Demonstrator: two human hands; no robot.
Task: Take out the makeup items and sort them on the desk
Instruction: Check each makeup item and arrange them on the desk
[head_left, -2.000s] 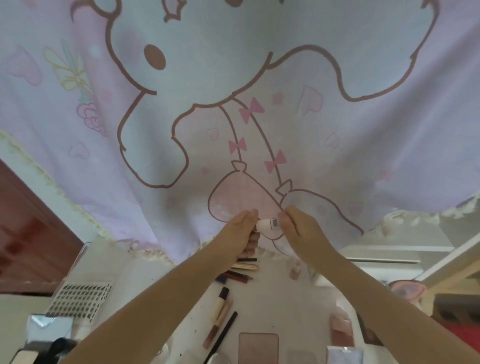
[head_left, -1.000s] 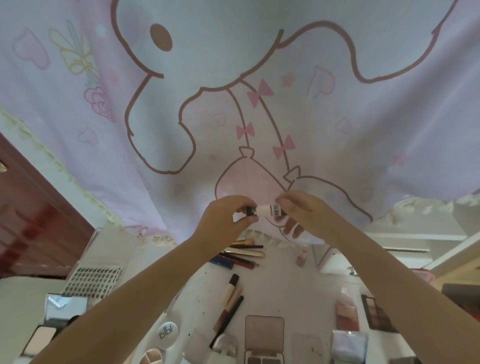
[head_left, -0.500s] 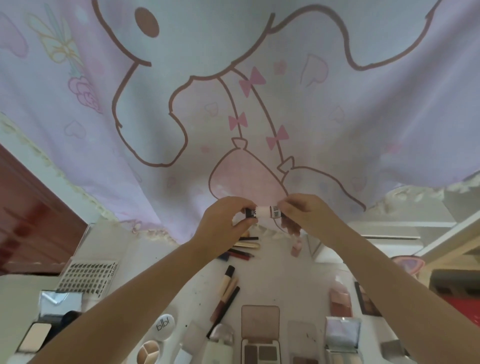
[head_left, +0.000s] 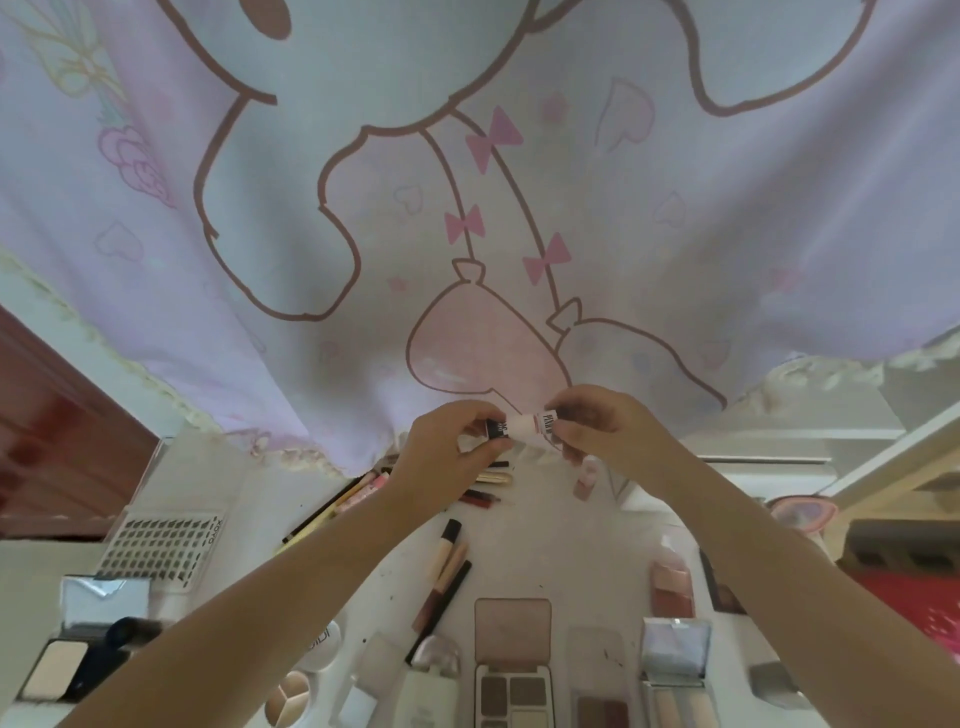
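Lilac cartoon-print curtain (head_left: 519, 182) fills the frame from nine o'clock over to three; under it, toward six o'clock, the white desk (head_left: 550, 525) carries palettes, pencils and compacts. Both hands meet at centre: left hand (head_left: 447, 457) pinches the dark cap end, right hand (head_left: 597, 431) pinches the other end of a small pink-white makeup tube (head_left: 522, 425), held level above the desk

A: what's that little tube (head_left: 522, 427)?

B: small pale pink one with a black cap on its left end and a printed label on the right, lying sideways, held up over the desk (head_left: 545, 540). Eyeshadow palettes (head_left: 513, 670) sit open in a row along the near edge.
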